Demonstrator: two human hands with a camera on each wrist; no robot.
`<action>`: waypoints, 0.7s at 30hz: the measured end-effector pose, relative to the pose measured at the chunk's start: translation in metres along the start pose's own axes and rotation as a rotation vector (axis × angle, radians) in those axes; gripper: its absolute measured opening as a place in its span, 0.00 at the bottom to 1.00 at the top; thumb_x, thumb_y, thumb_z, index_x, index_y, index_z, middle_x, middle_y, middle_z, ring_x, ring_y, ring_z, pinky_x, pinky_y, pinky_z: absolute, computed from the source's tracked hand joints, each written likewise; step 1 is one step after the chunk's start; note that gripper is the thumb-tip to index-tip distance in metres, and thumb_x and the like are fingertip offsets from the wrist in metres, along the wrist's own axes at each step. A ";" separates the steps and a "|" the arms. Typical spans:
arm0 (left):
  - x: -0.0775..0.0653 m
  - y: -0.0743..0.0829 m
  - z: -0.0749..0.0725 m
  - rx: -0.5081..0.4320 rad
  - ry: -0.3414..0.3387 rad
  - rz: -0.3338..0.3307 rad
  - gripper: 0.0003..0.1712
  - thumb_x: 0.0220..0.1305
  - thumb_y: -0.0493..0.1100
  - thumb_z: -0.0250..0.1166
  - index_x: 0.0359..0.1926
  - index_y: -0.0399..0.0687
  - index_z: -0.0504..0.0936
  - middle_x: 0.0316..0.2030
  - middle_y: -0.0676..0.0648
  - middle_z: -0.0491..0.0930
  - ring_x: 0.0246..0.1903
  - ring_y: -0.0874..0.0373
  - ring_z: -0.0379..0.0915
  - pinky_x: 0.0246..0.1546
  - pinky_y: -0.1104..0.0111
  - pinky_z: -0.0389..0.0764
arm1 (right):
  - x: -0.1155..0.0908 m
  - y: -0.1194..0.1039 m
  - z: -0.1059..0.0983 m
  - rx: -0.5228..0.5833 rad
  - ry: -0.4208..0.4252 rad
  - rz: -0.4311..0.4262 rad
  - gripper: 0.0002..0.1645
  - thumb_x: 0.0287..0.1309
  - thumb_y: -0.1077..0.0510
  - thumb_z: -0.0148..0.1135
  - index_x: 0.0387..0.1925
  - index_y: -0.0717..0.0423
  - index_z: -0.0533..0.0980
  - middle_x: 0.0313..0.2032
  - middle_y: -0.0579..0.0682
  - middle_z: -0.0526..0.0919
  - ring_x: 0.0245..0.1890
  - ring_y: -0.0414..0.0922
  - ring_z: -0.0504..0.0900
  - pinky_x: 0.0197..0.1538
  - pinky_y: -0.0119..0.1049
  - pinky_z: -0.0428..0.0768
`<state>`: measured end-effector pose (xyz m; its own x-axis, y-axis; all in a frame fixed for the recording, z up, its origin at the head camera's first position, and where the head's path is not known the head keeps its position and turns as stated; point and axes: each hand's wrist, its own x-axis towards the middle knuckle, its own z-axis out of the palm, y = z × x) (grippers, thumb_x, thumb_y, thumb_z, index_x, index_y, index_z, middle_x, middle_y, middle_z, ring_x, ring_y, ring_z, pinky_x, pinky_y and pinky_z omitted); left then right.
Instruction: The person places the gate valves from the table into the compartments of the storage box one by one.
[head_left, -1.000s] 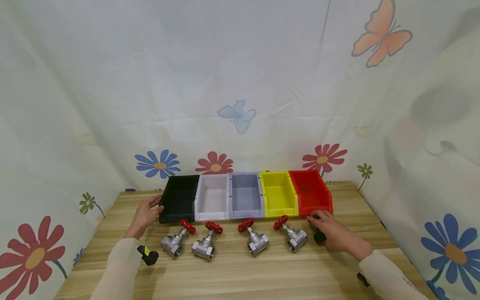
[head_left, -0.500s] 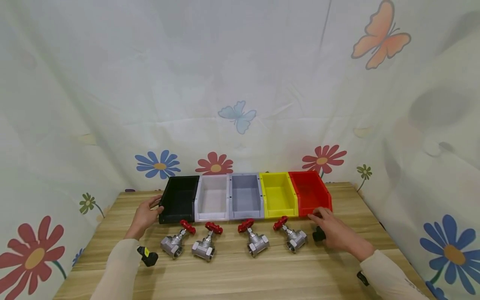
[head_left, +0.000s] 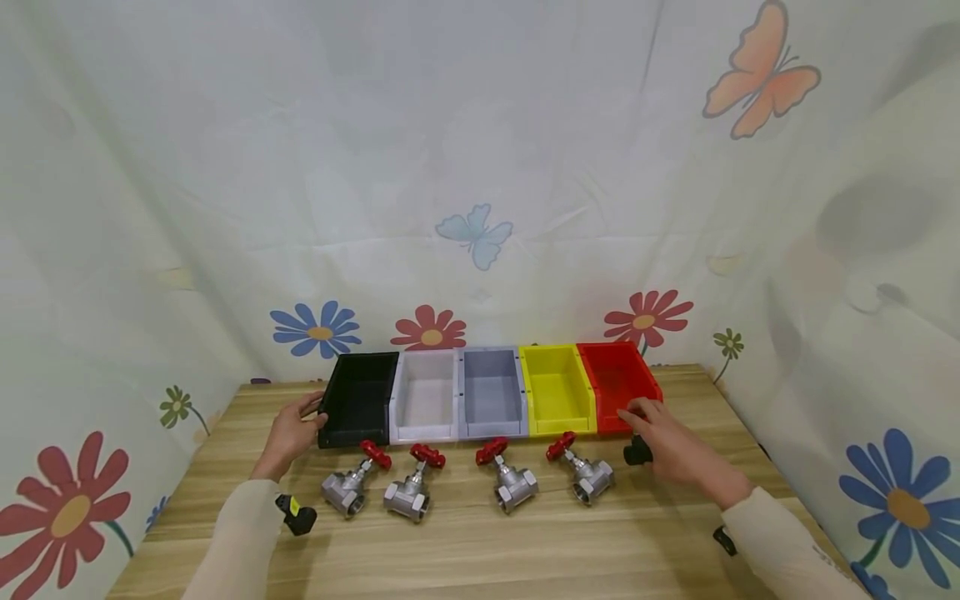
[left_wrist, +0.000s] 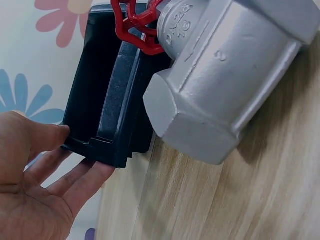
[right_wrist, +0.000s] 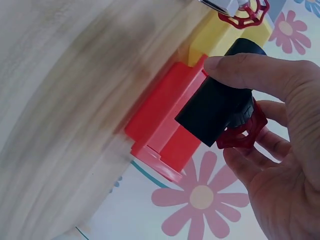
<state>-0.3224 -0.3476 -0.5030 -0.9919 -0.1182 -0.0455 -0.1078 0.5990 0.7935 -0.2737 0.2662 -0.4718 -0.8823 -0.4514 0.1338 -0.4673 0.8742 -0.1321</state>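
Observation:
In the head view, my left hand [head_left: 291,433] is at the left side of the black bin [head_left: 360,400]. Its thumb lies on the rim and its fingers curl round the outer wall, as the left wrist view shows. My right hand [head_left: 667,442] is just in front of the red bin [head_left: 617,379]. Between thumb and fingers it grips a black valve [right_wrist: 215,107], whose dark red handwheel [right_wrist: 245,131] sits by the fingertips. Several silver valves with red handwheels lie on the table, among them one silver valve [left_wrist: 220,75] close to my left wrist.
Side by side between the black and red bins stand a white bin [head_left: 426,396], a grey bin [head_left: 491,392] and a yellow bin [head_left: 557,392]. The row stands near the back of the wooden table [head_left: 465,558], before a flowered cloth [head_left: 480,125].
My right hand has risen slightly and moved toward the red bin with the black valve in its grip. My left hand, the bins and the silver valves stay where they were.

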 end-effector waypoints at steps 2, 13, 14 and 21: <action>-0.001 0.000 0.000 0.010 0.004 0.009 0.32 0.73 0.37 0.52 0.75 0.42 0.57 0.70 0.29 0.61 0.60 0.36 0.72 0.37 0.67 0.82 | 0.002 0.001 -0.002 -0.004 0.012 0.000 0.52 0.34 0.63 0.83 0.65 0.56 0.70 0.61 0.57 0.70 0.61 0.55 0.70 0.52 0.49 0.82; -0.003 -0.001 -0.001 -0.015 -0.012 0.022 0.32 0.74 0.37 0.52 0.75 0.42 0.56 0.70 0.29 0.61 0.61 0.34 0.70 0.45 0.55 0.83 | 0.015 0.004 -0.014 -0.018 0.055 -0.032 0.52 0.31 0.62 0.84 0.63 0.58 0.70 0.60 0.58 0.71 0.60 0.56 0.71 0.52 0.50 0.82; -0.003 -0.002 -0.001 -0.018 -0.015 0.021 0.32 0.74 0.37 0.52 0.75 0.42 0.56 0.70 0.29 0.60 0.61 0.34 0.70 0.45 0.55 0.83 | 0.016 0.004 -0.016 -0.019 0.058 -0.036 0.51 0.31 0.62 0.84 0.63 0.58 0.71 0.60 0.58 0.71 0.60 0.57 0.71 0.53 0.50 0.82; -0.004 -0.002 -0.002 -0.007 -0.010 0.024 0.32 0.74 0.38 0.52 0.75 0.42 0.57 0.70 0.29 0.61 0.61 0.33 0.71 0.41 0.61 0.84 | 0.026 0.005 -0.030 -0.028 0.068 -0.052 0.51 0.34 0.61 0.84 0.63 0.60 0.70 0.59 0.59 0.71 0.60 0.58 0.71 0.53 0.51 0.81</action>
<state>-0.3185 -0.3495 -0.5034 -0.9948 -0.0961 -0.0323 -0.0835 0.5956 0.7989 -0.2970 0.2641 -0.4400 -0.8503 -0.4841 0.2067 -0.5099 0.8549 -0.0954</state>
